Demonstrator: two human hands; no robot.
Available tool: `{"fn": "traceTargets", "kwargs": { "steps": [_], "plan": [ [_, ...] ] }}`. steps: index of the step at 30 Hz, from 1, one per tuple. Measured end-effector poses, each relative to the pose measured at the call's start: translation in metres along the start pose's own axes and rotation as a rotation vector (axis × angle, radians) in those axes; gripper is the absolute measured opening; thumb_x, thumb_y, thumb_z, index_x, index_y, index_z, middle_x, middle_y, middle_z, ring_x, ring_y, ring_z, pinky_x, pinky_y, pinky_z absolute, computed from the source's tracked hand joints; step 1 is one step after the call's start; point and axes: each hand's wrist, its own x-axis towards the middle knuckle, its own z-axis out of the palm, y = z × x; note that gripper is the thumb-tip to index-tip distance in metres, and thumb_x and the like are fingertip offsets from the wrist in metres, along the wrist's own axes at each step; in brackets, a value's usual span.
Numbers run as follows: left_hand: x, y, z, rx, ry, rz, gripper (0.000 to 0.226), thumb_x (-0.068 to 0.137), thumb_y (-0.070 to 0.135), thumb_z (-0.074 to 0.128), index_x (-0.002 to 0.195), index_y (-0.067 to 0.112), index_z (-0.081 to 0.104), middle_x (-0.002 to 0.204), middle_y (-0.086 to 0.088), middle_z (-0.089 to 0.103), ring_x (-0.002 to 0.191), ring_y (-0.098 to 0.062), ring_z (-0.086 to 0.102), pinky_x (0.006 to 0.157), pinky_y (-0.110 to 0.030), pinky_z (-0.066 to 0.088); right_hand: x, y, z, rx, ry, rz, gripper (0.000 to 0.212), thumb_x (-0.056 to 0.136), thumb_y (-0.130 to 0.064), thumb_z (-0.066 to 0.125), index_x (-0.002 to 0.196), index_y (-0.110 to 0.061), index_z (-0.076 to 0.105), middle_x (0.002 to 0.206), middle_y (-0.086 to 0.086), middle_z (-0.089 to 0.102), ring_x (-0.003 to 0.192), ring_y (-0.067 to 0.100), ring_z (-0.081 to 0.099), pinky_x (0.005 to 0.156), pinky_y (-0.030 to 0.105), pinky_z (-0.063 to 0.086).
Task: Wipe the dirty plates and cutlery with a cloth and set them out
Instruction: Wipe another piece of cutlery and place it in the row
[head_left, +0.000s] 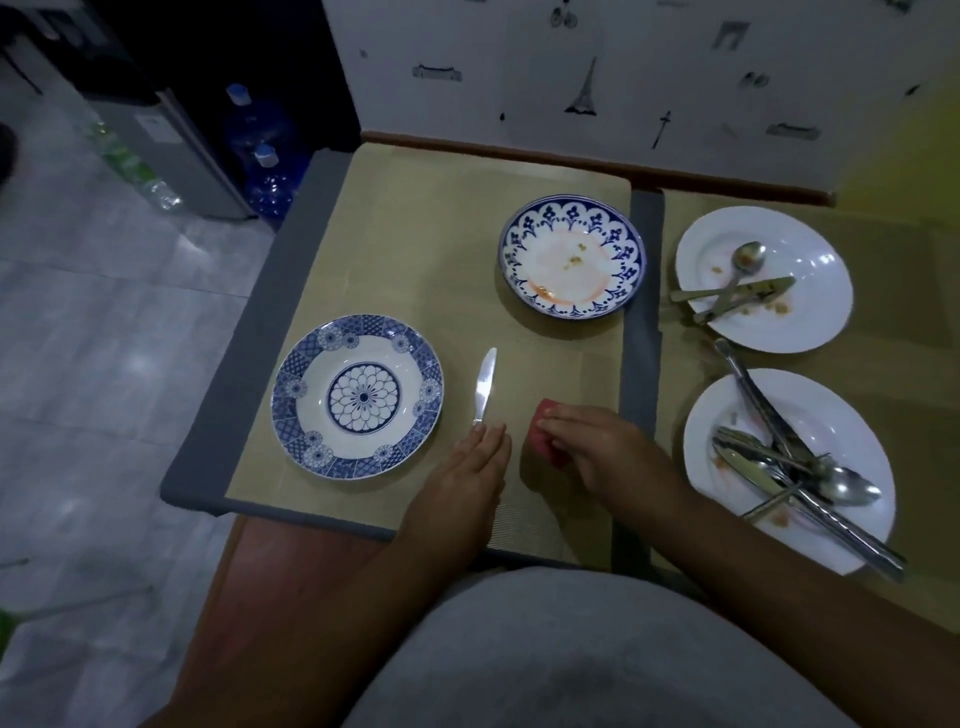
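Resting flat on the tan placemat, the left hand has its fingers straight and laid side by side, holding nothing. Their tips meet the handle end of a table knife, which lies on the mat and points away from the hand, blade furthest out. Just beyond the hand's outer edge, beside the knife, sits a clean blue-and-white patterned plate.

The right hand lies just beside the left, its fingers curled down over a red cloth and gripping it against the mat. Only the cloth's front end shows past the fingertips; the rest is hidden under the palm.

Well ahead of this grip, further up the same mat, stands a blue-rimmed plate with orange smears and crumbs in its well. Out to the gripping hand's far side, on a second mat, are two white plates. The nearer one carries a crossed heap of cutlery — knives, forks and a spoon, some handles sticking out over the rim. The farther one holds a spoon and a soiled knife among scattered crumbs — both plates are well apart from either hand
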Motion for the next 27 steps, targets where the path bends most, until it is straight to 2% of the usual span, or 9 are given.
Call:
{"fn": "traceTargets", "kwargs": {
  "steps": [4, 9, 12, 15, 17, 19, 20, 24, 27],
  "plan": [
    [0.025, 0.034, -0.012, -0.076, 0.075, 0.085, 0.054, 0.102, 0.012, 0.054, 0.153, 0.005, 0.038, 0.163, -0.011, 0.032, 0.153, -0.026, 0.025, 0.122, -0.027, 0.008, -0.021, 0.015, -0.024, -0.003, 0.161, -0.012, 0.034, 0.081, 0.005, 0.066, 0.111, -0.009, 0.071, 0.114, 0.011, 0.07, 0.102, 0.021, 0.064, 0.093, 0.023, 0.047],
    [0.064, 0.087, -0.007, -0.16, -0.001, 0.129, 0.045, 0.098, 0.01, 0.062, 0.142, 0.001, 0.055, 0.149, -0.016, 0.053, 0.138, -0.03, 0.05, 0.118, -0.026, 0.025, -0.066, 0.045, -0.055, 0.024, 0.291, 0.157, 0.032, 0.085, -0.002, 0.068, 0.116, -0.01, 0.07, 0.125, 0.003, 0.065, 0.115, 0.012, 0.059, 0.105, 0.012, 0.035],
    [0.083, 0.116, 0.005, -0.167, -0.053, 0.198, 0.04, 0.099, 0.016, 0.062, 0.137, 0.006, 0.062, 0.142, -0.011, 0.062, 0.129, -0.026, 0.057, 0.112, -0.027, 0.035, -0.088, 0.053, -0.082, 0.013, 0.352, 0.102, 0.015, 0.08, 0.0, 0.059, 0.092, -0.003, 0.067, 0.105, 0.003, 0.06, 0.095, 0.017, 0.058, 0.085, 0.013, 0.039],
    [0.097, 0.147, 0.019, -0.204, -0.074, 0.23, 0.022, 0.097, 0.02, 0.064, 0.114, 0.012, 0.076, 0.118, -0.004, 0.075, 0.107, -0.018, 0.065, 0.097, -0.024, 0.046, -0.114, 0.064, -0.099, -0.049, 0.394, 0.187, 0.015, 0.075, 0.006, 0.06, 0.086, -0.003, 0.064, 0.096, 0.007, 0.059, 0.088, 0.022, 0.056, 0.082, 0.022, 0.04],
    [0.107, 0.167, 0.032, -0.251, -0.12, 0.164, 0.017, 0.096, 0.023, 0.065, 0.1, 0.014, 0.078, 0.105, -0.003, 0.075, 0.096, -0.017, 0.066, 0.089, -0.03, 0.053, -0.132, 0.073, -0.104, -0.068, 0.428, 0.261, 0.021, 0.075, 0.011, 0.061, 0.088, -0.004, 0.068, 0.095, 0.01, 0.067, 0.092, 0.02, 0.057, 0.089, 0.016, 0.043],
    [0.118, 0.185, 0.045, -0.293, -0.194, 0.06, 0.016, 0.095, 0.026, 0.065, 0.096, 0.017, 0.077, 0.098, 0.0, 0.075, 0.088, -0.013, 0.067, 0.082, -0.033, 0.057, -0.148, 0.082, -0.108, -0.065, 0.451, 0.311, 0.028, 0.073, 0.015, 0.064, 0.092, -0.004, 0.072, 0.101, 0.012, 0.071, 0.099, 0.011, 0.057, 0.094, 0.001, 0.035],
    [0.122, 0.192, 0.05, -0.306, -0.22, 0.017, 0.014, 0.094, 0.028, 0.067, 0.093, 0.018, 0.076, 0.095, 0.003, 0.075, 0.085, -0.011, 0.068, 0.08, -0.033, 0.058, -0.154, 0.085, -0.11, -0.05, 0.448, 0.341, 0.033, 0.074, 0.016, 0.065, 0.098, -0.005, 0.073, 0.108, 0.012, 0.071, 0.103, 0.006, 0.058, 0.096, 0.0, 0.032],
    [0.139, 0.217, 0.068, -0.301, -0.286, -0.117, 0.018, 0.089, 0.034, 0.075, 0.077, 0.029, 0.062, 0.076, 0.014, 0.064, 0.071, -0.002, 0.061, 0.059, -0.019, 0.047, -0.183, 0.102, -0.116, -0.039, 0.428, 0.463, 0.042, 0.076, 0.013, 0.071, 0.112, -0.008, 0.073, 0.12, 0.009, 0.069, 0.112, 0.008, 0.059, 0.1, 0.015, 0.038],
    [0.146, 0.227, 0.076, -0.309, -0.354, -0.226, 0.025, 0.086, 0.031, 0.079, 0.074, 0.032, 0.057, 0.078, 0.013, 0.062, 0.071, 0.0, 0.058, 0.057, -0.016, 0.043, -0.194, 0.11, -0.12, -0.028, 0.424, 0.482, 0.037, 0.078, 0.011, 0.07, 0.109, -0.008, 0.074, 0.119, 0.008, 0.07, 0.109, 0.016, 0.063, 0.097, 0.025, 0.046]
  ]
}}
